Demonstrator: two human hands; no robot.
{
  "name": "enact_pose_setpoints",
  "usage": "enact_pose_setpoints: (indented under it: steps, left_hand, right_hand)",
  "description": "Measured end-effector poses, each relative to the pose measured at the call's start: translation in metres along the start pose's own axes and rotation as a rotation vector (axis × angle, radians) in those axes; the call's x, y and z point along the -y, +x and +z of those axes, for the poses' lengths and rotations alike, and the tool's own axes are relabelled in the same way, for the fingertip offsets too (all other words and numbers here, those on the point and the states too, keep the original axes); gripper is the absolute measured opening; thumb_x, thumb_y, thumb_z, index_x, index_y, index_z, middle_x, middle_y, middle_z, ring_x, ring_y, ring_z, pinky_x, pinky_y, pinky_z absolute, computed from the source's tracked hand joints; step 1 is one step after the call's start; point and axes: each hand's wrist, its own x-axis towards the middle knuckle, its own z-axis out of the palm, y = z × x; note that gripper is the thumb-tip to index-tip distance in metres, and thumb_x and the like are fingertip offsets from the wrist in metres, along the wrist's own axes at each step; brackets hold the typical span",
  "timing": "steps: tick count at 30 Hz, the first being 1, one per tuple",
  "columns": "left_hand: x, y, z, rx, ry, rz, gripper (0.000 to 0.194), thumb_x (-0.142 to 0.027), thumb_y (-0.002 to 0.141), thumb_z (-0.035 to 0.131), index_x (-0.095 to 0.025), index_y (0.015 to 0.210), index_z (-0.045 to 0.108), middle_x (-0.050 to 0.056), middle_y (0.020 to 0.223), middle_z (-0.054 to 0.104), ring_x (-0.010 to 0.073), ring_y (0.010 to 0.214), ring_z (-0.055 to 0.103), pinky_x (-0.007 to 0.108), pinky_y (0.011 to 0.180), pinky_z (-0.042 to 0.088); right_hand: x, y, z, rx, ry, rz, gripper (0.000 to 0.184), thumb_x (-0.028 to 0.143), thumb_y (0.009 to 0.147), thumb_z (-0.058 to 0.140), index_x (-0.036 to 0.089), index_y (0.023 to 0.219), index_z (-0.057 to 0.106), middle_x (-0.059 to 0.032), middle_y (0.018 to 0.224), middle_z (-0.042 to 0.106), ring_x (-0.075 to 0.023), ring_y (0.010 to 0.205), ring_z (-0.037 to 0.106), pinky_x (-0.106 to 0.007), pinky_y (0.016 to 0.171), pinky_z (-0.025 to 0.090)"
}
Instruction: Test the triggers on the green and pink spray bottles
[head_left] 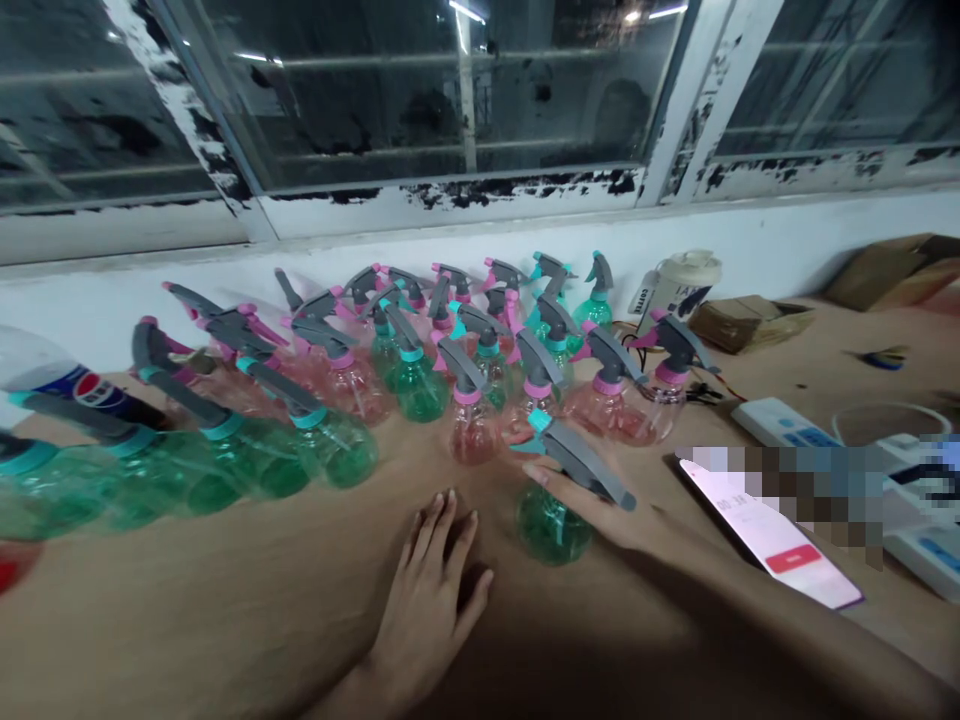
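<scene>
The right hand is clamped round the neck of a green spray bottle, which stands upright beneath its grey head; whether its base touches the tabletop cannot be told. The left hand lies palm down, holding nothing, its fingers slightly apart and thumb spread toward the bottle, with a strip of brown surface between. Left of that hand, the tabletop runs open up to a row of green bottles. Beyond the right hand room is tight: pink bottles crowd just past it, backed by the white wall. To its right, the near edge of a phone bounds the space, a power strip lying farther off.
</scene>
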Motion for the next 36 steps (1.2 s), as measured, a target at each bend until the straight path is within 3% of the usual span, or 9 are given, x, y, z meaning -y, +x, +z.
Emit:
enact_pose_setpoints:
  steps: [5,12,18,26,31,36]
  left_hand:
    - [0.001,0.001,0.0,-0.027,0.032,0.023,0.049,-0.04,0.089,0.048,-0.014,0.131,0.048,0.014,0.142,0.041,0.0291,0.132,0.035,0.045,0.102,0.038]
    - [0.001,0.001,-0.003,-0.017,0.052,0.025,0.05,-0.041,0.087,0.05,-0.015,0.13,0.049,0.014,0.141,0.042,0.0282,0.131,0.038,0.043,0.1,0.04]
    - [0.001,0.001,-0.005,0.007,0.06,0.022,0.05,-0.042,0.088,0.049,-0.016,0.13,0.048,0.013,0.142,0.041,0.0275,0.131,0.037,0.044,0.101,0.04]
    - [0.001,0.003,-0.007,0.014,0.054,0.027,0.05,-0.04,0.087,0.05,-0.016,0.131,0.048,0.014,0.142,0.041,0.0287,0.131,0.038,0.045,0.1,0.04]
    - [0.001,0.002,-0.006,0.006,0.064,0.025,0.05,-0.041,0.087,0.05,-0.016,0.131,0.048,0.014,0.142,0.041,0.0284,0.131,0.037,0.045,0.101,0.04]
    - [0.001,0.001,-0.005,-0.001,0.073,0.019,0.05,-0.041,0.087,0.05,-0.016,0.131,0.048,0.013,0.143,0.041,0.0278,0.13,0.038,0.044,0.1,0.041]
  right_hand:
    - [0.01,0.002,0.0,-0.008,-0.117,0.017,0.016,0.033,0.082,0.057,0.023,0.094,0.06,-0.004,0.082,0.065,-0.0215,0.086,0.064,-0.034,0.07,0.053]
    - [0.011,-0.007,0.0,-0.091,-0.234,-0.081,0.013,0.033,0.084,0.053,0.022,0.078,0.056,-0.0002,0.065,0.059,-0.0167,0.063,0.059,-0.03,0.056,0.049]
    - [0.01,-0.013,0.004,-0.071,-0.178,-0.134,0.011,0.033,0.083,0.055,0.022,0.082,0.057,-0.0005,0.071,0.062,-0.0161,0.066,0.061,-0.03,0.061,0.05]
    - [0.008,-0.012,0.006,-0.033,-0.162,-0.068,0.028,0.033,0.08,0.06,0.021,0.105,0.059,-0.0055,0.096,0.067,-0.0211,0.092,0.064,-0.036,0.081,0.052]
    - [0.005,-0.01,0.006,-0.007,-0.211,-0.062,0.011,0.033,0.083,0.057,0.023,0.08,0.059,-0.0034,0.081,0.064,-0.0225,0.09,0.064,-0.037,0.078,0.053]
    - [0.007,-0.007,0.005,-0.006,-0.208,-0.071,0.01,0.03,0.084,0.055,0.022,0.079,0.058,-0.0021,0.076,0.06,-0.0213,0.087,0.063,-0.037,0.078,0.053]
